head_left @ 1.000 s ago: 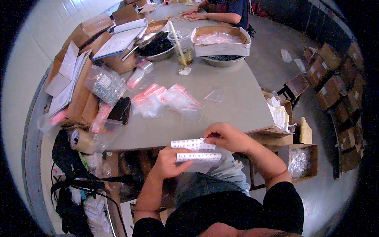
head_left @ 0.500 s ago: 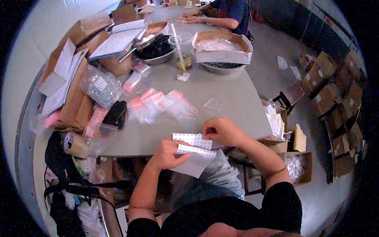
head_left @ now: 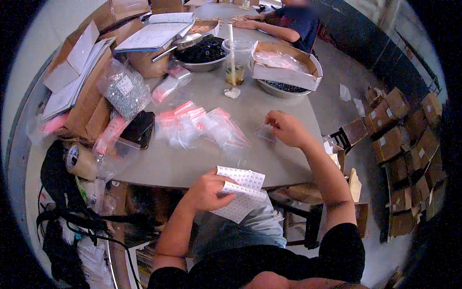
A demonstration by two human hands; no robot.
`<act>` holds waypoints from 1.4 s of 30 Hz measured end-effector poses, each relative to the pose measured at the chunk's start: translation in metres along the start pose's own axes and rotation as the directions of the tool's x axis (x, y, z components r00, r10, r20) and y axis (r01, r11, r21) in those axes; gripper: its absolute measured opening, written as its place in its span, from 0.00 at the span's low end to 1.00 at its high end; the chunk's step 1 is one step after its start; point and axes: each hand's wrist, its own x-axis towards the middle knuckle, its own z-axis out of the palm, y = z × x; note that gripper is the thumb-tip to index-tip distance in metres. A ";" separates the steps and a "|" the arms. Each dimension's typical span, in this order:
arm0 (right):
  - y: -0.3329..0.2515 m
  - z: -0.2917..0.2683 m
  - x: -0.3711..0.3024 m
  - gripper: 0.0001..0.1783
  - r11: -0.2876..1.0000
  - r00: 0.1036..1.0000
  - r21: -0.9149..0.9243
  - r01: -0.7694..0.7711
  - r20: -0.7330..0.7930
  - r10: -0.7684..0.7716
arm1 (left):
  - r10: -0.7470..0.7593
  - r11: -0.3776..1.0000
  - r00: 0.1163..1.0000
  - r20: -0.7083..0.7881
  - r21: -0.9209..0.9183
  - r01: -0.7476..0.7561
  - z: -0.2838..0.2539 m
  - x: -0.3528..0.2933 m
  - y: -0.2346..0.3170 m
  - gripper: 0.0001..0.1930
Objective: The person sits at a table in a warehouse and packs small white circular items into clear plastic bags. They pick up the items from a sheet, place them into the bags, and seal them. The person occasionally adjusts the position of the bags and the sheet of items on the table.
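My left hand (head_left: 208, 192) is closed on a folded white sheet of small printed labels (head_left: 240, 202), held over my lap at the table's near edge. Its thumb lies across the front of the sheet. My right hand (head_left: 286, 129) is over the table, fingers bent together in a pinch at a small clear zip bag (head_left: 263, 133) lying flat. Whatever is between those fingertips is too small to make out. To the left of that bag, clear zip bags with red edges (head_left: 185, 125) lie in an overlapping, fanned pile.
Left on the table are a bag of small metal parts (head_left: 124, 89), a black phone (head_left: 139, 129) and a tape roll (head_left: 79, 161). Behind stand a plastic cup (head_left: 236, 62), a bowl of black parts (head_left: 199, 55) and a white carton (head_left: 286, 67) on another bowl. A co-worker (head_left: 296, 29) sits beyond.
My right hand has left the label sheet and reached forward and right to the small bag. My left hand still holds the sheet. The whole view has shifted slightly.
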 end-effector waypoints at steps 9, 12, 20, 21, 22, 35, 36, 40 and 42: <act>0.022 -0.010 0.010 0.17 0.964 0.984 -0.208 -0.166 -0.099 0.148 | 0.033 0.999 0.999 -0.021 -0.016 -0.033 0.002 -0.003 -0.001 0.07; 0.004 -0.010 0.015 0.17 0.980 0.988 -0.141 -0.138 0.055 0.147 | 0.040 0.999 0.999 0.000 -0.024 -0.040 0.005 -0.007 -0.007 0.07; -0.003 0.019 0.029 0.12 0.989 0.984 -0.138 -0.047 0.164 0.069 | 0.063 0.998 0.998 -0.013 -0.009 -0.063 0.001 -0.003 -0.001 0.07; -0.006 0.016 0.028 0.12 0.982 0.985 -0.184 -0.042 0.157 0.072 | 0.065 0.998 0.998 -0.016 -0.007 -0.065 0.001 -0.003 0.000 0.07; -0.010 0.012 0.027 0.13 0.973 0.986 -0.230 -0.038 0.150 0.074 | 0.056 0.998 0.998 -0.014 -0.009 -0.056 0.001 -0.004 0.000 0.07; -0.041 0.048 -0.003 0.12 0.971 0.990 -0.205 0.127 0.090 -0.110 | -0.015 1.000 0.999 -0.038 0.007 0.015 0.002 -0.002 0.003 0.08; -0.038 0.044 -0.001 0.12 0.983 0.989 -0.157 0.093 0.125 -0.074 | -0.014 1.000 0.999 -0.043 -0.004 0.014 0.002 -0.002 0.003 0.08; -0.027 0.033 0.004 0.13 0.999 0.991 -0.038 0.035 0.134 -0.029 | -0.012 1.000 0.999 -0.043 -0.019 0.011 0.004 -0.002 0.000 0.09; -0.027 0.032 0.002 0.12 0.999 0.997 -0.011 0.041 0.070 -0.040 | -0.032 0.999 0.999 -0.031 -0.032 0.031 0.004 -0.002 0.000 0.09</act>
